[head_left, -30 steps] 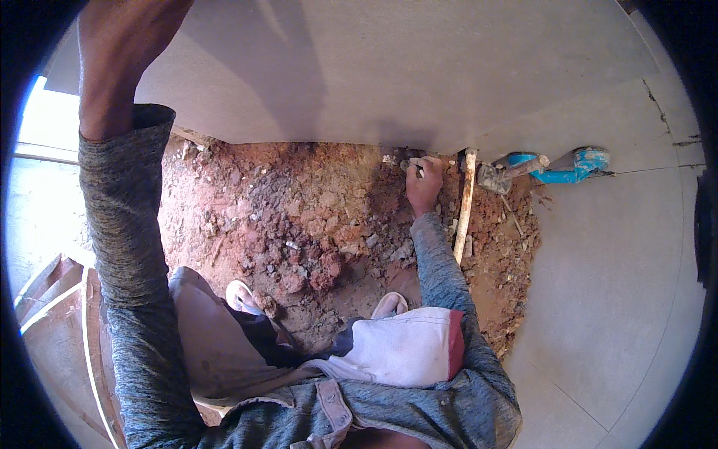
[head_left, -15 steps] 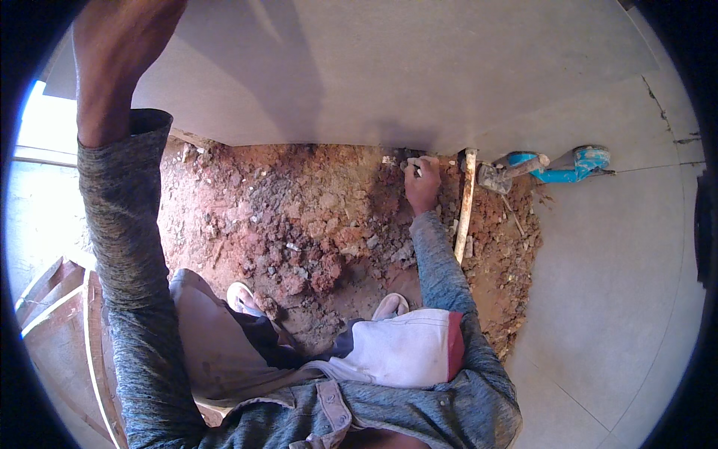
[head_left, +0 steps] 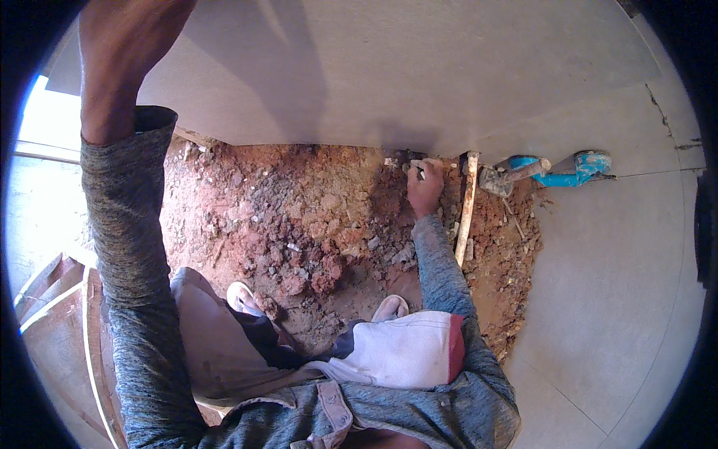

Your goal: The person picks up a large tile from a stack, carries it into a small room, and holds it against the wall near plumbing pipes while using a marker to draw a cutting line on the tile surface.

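A large grey tile slab (head_left: pixel 419 82) spans the far side, its near edge above broken reddish soil (head_left: pixel 299 217). My right hand (head_left: pixel 425 185) is at that edge, fingers bent and pressed together. Something small and pale shows by the fingertips, too small to name. My left arm reaches up along the left; only the wrist and base of my left hand (head_left: pixel 138 34) show over the slab, its fingers beyond the upper rim. Right of my right hand lie a pale worn stick (head_left: pixel 467 209) and a hammer (head_left: pixel 496 182) with a grey head and wooden handle.
A blue two-cup suction lifter (head_left: pixel 572 178) rests beside the hammer. Grey floor tiles (head_left: pixel 598 284) cover the right side. My sandalled feet (head_left: pixel 390 307) stand in the soil. Brown boards or sheets (head_left: pixel 63 322) lie at the lower left.
My right hand has shifted very slightly at the slab's edge, its fingers still bent. The view has moved a little; otherwise things stay in place.
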A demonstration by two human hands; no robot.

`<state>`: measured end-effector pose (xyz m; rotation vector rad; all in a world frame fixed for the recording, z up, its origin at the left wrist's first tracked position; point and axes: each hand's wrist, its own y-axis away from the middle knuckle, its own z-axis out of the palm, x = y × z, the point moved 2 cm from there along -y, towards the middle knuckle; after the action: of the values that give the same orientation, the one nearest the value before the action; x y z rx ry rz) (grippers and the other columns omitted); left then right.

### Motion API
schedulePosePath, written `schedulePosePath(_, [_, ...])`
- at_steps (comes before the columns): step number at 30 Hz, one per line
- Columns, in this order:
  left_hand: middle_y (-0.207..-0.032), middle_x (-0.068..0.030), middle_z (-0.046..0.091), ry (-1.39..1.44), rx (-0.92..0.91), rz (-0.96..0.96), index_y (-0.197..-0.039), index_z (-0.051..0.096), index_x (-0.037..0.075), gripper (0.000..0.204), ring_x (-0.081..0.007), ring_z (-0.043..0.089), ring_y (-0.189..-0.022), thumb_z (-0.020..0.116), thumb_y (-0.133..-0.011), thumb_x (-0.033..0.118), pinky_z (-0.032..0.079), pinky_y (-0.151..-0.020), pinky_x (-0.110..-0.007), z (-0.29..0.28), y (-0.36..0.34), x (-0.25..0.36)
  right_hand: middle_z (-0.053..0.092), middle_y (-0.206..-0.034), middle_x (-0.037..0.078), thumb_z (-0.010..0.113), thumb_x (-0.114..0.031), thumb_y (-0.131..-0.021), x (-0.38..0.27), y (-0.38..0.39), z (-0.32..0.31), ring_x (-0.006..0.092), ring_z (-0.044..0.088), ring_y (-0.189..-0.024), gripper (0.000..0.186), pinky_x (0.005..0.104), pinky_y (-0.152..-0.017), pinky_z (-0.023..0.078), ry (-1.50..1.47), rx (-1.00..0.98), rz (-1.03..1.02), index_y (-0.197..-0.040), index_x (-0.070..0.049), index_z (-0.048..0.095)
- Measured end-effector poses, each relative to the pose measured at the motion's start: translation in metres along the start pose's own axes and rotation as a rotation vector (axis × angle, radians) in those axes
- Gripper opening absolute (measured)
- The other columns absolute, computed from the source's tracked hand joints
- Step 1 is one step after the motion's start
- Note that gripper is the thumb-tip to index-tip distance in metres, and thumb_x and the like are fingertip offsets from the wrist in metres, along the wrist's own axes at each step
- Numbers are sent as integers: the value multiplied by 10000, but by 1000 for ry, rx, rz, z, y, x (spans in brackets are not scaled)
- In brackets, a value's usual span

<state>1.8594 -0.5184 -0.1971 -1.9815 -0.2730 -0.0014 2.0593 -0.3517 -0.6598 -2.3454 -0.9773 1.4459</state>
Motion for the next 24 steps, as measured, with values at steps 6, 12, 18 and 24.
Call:
schedulePosePath(6, [-883,-70,698,-30,-44,1,-977,684,54,327,-189,689,-797,841,-716,172,582,-726,-354,0,-1,-2,606,-966,124,662,-31,-795,1,-1,0,301,611,-912,137,393,-805,511,-15,23,-37,-927,-41,695])
schedulePosePath(12, [-879,-64,705,226,-5,-105,-968,687,59,313,-185,693,-801,834,-725,190,581,-734,-346,3,-3,-34,614,-962,128,671,-40,-791,-4,-1,-3,300,614,-912,116,389,-803,514,-60,23,57,-901,-32,706])
schedulePosePath(18, [-890,-70,707,84,-60,-83,-974,684,59,345,-192,692,-811,845,-720,227,579,-751,-356,-18,-8,-1,612,-945,132,680,-44,-785,-14,-6,0,303,612,-897,121,389,-802,512,-84,27,25,-902,-26,704])
schedulePosePath(24, [-903,-73,703,123,-43,-108,-987,683,64,358,-197,687,-842,849,-715,228,573,-765,-371,-5,-5,-7,611,-952,140,683,-50,-789,6,-3,-5,311,606,-896,116,409,-795,504,-44,29,-40,-903,-38,699])
